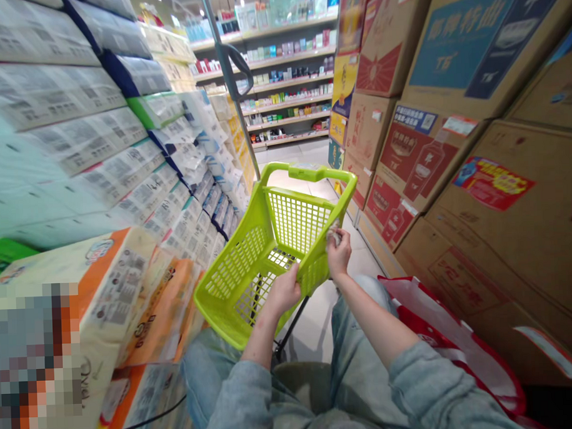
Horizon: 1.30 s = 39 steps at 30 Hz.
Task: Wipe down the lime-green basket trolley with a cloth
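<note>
A lime-green shopping basket cart [259,212] with grid walls stands tilted before my knees, on a dark frame that shows in part below it. My left hand [286,289] is closed over the basket's near rim, thumb on top. Against the outer right side of the basket, my right hand [340,253] pinches a small crumpled greyish cloth [333,233]. The cloth touches the green plastic close to the upper right corner. Inside, the basket holds nothing that I can see.
Stacked tissue packs [91,140] rise on the left, cardboard cartons [497,232] on the right. A red and white bag [439,315] lies by my right leg. Behind the basket stands a grey pole [224,66]; stocked shelves [286,83] are farther back. A black cable [134,426] runs lower left.
</note>
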Each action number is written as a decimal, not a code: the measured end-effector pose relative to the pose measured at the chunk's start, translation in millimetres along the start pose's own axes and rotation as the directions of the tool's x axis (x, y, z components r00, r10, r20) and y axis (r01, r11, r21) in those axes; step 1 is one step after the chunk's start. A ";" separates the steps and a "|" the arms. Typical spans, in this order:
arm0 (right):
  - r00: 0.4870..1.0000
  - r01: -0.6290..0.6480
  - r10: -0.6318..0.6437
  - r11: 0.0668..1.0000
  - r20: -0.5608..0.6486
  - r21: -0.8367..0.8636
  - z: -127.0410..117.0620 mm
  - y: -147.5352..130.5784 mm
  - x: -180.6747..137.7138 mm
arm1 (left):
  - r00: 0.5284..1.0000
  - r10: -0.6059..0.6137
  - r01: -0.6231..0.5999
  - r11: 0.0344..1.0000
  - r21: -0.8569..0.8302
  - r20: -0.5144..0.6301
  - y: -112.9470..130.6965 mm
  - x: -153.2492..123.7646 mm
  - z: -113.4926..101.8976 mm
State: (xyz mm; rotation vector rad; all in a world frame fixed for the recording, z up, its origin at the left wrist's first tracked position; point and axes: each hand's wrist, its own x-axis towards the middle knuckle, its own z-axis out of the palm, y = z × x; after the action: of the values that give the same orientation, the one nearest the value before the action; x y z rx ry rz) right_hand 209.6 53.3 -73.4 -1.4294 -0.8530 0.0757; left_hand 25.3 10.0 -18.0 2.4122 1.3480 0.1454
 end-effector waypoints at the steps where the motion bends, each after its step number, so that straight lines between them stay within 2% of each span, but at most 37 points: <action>1: 1.000 -0.025 0.025 1.000 -0.005 -0.010 0.1 4.2 2.0 | 1.000 -0.002 0.002 1.000 0.005 0.003 0.5 0.1 0.1; 3: 0.999 -0.037 0.037 0.999 0.015 -0.038 -0.7 14.6 -0.4 | 1.000 -0.003 0.003 1.000 0.013 0.003 0.8 0.5 0.6; 7: 0.989 -0.052 0.059 0.997 0.135 -0.050 -4.2 38.8 -18.1 | 1.000 -0.003 0.003 1.000 0.011 -0.009 -0.6 1.8 3.1; 10: 0.978 -0.078 0.086 0.996 0.189 -0.046 -6.9 45.3 -28.3 | 1.000 -0.010 0.010 1.000 0.001 -0.008 -1.7 2.7 5.0; 14: 0.963 -0.002 0.006 1.000 0.268 -0.017 -12.5 22.5 -44.2 | 1.000 -0.009 0.009 1.000 0.007 -0.016 -1.3 4.1 6.0; 18: 0.913 0.146 -0.143 0.989 0.382 0.021 -20.9 -9.8 -70.5 | 1.000 0.004 -0.003 1.000 0.016 -0.029 -0.7 4.3 5.3; 20: 0.899 0.188 -0.183 0.982 0.399 0.026 -23.2 -14.3 -77.4 | 1.000 -0.011 0.012 1.000 0.018 -0.018 -0.5 3.3 4.4; 22: 0.892 0.208 -0.203 0.978 0.404 0.032 -22.3 -7.5 -74.9 | 1.000 -0.022 0.022 1.000 0.018 -0.010 -0.2 1.9 3.4; 24: 0.922 0.169 -0.162 0.986 0.353 0.009 -18.3 8.2 -63.8 | 1.000 -0.023 0.023 1.000 0.018 -0.007 0.0 0.8 3.0; 27: 0.975 0.017 -0.001 0.998 0.222 -0.068 -9.8 38.4 -39.9 | 1.000 -0.018 0.018 1.000 0.023 -0.005 -0.1 0.6 3.5; 31: 0.965 -0.088 0.104 0.993 0.243 -0.077 -2.6 66.9 -17.1 | 1.000 -0.027 0.027 0.999 0.030 -0.003 -0.4 3.0 4.8; 35: 0.952 -0.167 0.178 0.984 0.249 -0.065 0.6 69.1 -13.7 | 0.999 -0.039 0.038 0.999 0.025 0.003 0.7 4.2 4.1; 39: 0.962 -0.175 0.175 0.984 0.209 -0.020 4.0 48.4 -22.4 | 0.999 -0.038 0.038 0.999 0.015 -0.002 2.6 4.0 2.6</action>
State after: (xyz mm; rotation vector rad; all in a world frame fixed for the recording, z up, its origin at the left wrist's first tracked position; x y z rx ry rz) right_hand 212.6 54.1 -126.7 -1.5141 -0.8966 0.3660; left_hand 30.2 11.4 -19.8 2.3975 1.3996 0.1281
